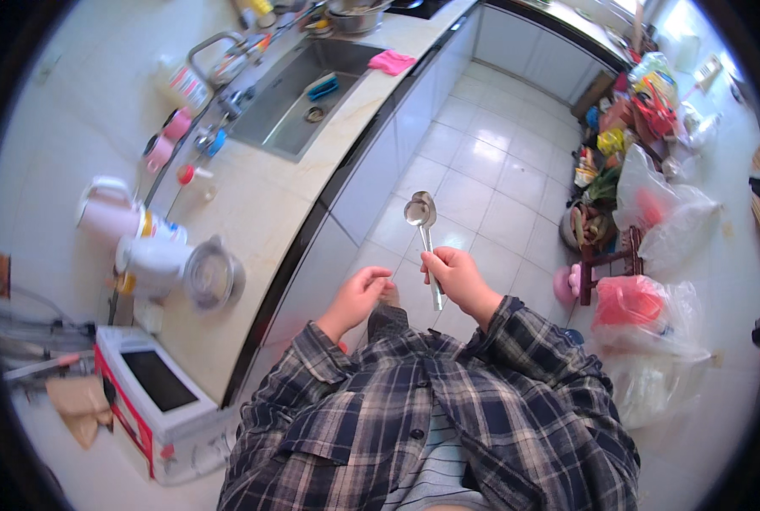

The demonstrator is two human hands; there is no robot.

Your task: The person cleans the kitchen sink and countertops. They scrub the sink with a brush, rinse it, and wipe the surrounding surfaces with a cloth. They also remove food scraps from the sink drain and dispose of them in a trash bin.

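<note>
Two metal spoons, stacked with their bowls overlapping, are held by the handles in my right hand. The bowls point away from me, over the tiled floor. My left hand hovers a short way to the left with fingers loosely bent and nothing in it. It does not touch the spoons. Beyond my left hand runs the counter with a steel sink set into it.
A blue-and-white brush lies in the sink; a pink cloth rests on its edge. A blender-like appliance and a box stand left. Plastic bags, a wooden stool and a vegetable basin line the right wall.
</note>
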